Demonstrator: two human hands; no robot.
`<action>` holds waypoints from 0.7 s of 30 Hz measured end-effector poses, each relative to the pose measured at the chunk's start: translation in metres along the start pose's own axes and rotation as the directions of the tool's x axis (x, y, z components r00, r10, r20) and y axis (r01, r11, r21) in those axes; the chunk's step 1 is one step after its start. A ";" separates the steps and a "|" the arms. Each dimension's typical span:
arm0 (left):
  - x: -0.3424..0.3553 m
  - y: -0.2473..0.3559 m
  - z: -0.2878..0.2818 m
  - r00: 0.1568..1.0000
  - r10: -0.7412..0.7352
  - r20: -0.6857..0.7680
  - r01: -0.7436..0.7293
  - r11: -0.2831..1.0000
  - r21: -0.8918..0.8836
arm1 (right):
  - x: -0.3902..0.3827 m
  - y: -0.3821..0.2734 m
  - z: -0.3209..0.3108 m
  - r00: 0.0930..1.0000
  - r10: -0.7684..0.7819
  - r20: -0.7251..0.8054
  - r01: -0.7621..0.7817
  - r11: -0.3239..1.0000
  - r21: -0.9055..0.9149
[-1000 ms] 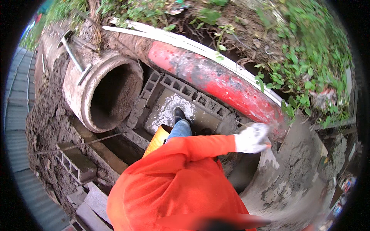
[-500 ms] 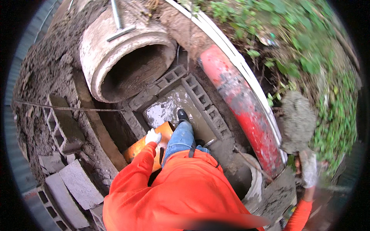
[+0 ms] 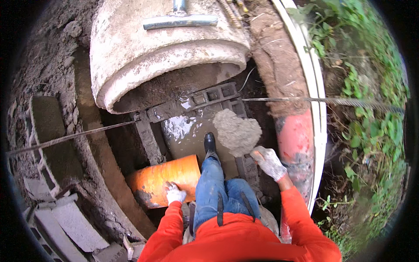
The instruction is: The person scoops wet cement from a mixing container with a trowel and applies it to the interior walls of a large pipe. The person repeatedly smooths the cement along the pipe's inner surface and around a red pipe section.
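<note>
My right hand (image 3: 268, 162), in a dirty white glove, is closed on a trowel whose blade is hidden under a thick heap of grey wet mortar (image 3: 238, 132). The heap hangs over the right side of a block-walled pit (image 3: 183, 146) with muddy water in it. My left hand (image 3: 174, 192), gloved too, rests with fingers apart on a wide orange pipe (image 3: 163, 179) lying beside my left leg. One black boot (image 3: 210, 142) stands in the water.
A large concrete pipe (image 3: 170, 48) opens just beyond the pit, with a metal T-shaped bar (image 3: 180, 22) on top. A red pipe (image 3: 297, 139) and white pipes (image 3: 321, 131) run along the right. A rebar (image 3: 70, 139) crosses at left. Concrete blocks (image 3: 78, 218) lie lower left.
My right hand has swung the mortar-loaded trowel from the far right, beyond the red pipe, in over the pit. My left hand stays on the orange pipe. The view has turned.
</note>
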State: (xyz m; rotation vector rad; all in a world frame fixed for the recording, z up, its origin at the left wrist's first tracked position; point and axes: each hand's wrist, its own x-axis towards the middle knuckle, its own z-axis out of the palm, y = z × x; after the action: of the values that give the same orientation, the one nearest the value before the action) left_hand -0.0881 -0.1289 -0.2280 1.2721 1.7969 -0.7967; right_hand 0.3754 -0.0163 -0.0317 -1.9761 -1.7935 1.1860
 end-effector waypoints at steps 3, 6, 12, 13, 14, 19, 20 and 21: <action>0.005 -0.016 0.016 0.995 0.038 -0.089 -0.037 0.999 0.017 | 0.081 0.030 0.038 0.992 0.065 0.106 -0.063 0.998 -0.026; -0.005 -0.013 0.012 0.989 0.031 -0.144 -0.039 0.998 -0.048 | 0.151 0.060 0.076 0.968 0.180 0.174 -0.146 0.971 -0.191; -0.013 0.000 0.008 0.972 0.049 -0.231 -0.060 0.997 -0.040 | 0.273 0.152 0.149 0.948 -0.031 0.316 0.138 0.937 -0.322; -0.013 0.003 0.007 0.970 0.057 -0.236 -0.066 0.997 -0.027 | 0.292 0.159 0.148 0.932 -0.006 0.362 0.143 0.925 -0.353; -0.013 0.001 0.011 0.964 0.083 -0.251 -0.089 0.996 -0.012 | 0.311 0.167 0.149 0.926 0.021 0.377 0.120 0.931 -0.345; -0.016 -0.001 0.003 0.977 0.074 -0.198 -0.076 0.997 -0.004 | 0.396 0.164 0.149 0.672 0.408 0.618 -0.301 0.913 -0.275; -0.015 0.001 0.001 0.978 0.085 -0.189 -0.087 0.996 -0.003 | 0.409 0.175 0.152 0.607 0.466 0.643 -0.409 0.878 -0.250; -0.013 0.002 -0.001 0.981 0.074 -0.180 -0.080 0.997 -0.024 | 0.422 0.182 0.154 0.584 0.474 0.659 -0.468 0.860 -0.204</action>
State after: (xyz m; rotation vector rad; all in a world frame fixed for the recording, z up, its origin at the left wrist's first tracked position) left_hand -0.0841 -0.1337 -0.2164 1.4220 1.8801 -0.6261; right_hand 0.3740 0.2728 -0.4206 -2.2768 -1.5202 2.3719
